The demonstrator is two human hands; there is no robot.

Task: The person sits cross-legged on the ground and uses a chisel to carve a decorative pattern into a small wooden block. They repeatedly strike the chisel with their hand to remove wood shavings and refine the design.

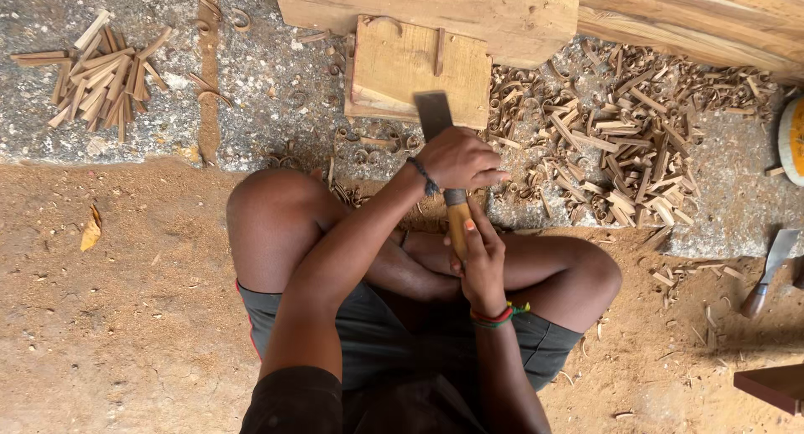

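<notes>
Both my hands close around the chisel (445, 162): right hand (484, 267) wrapping its handle, left hand (456, 158) clenched above, blade over the wooden block (394, 66).

Bright, even daylight, warm tint; soft shadows only, at lower right of frame. No glare. Sharp overall; slight motion blur on flat grey metal chisel blade (434, 113), upper centre.

The left hand (459, 159) grips the chisel (444, 162) near its blade, the right hand (483, 267) wraps the wooden handle. The blade rests on a small wood block (394, 70); shavings (620, 141) lie right.
</notes>
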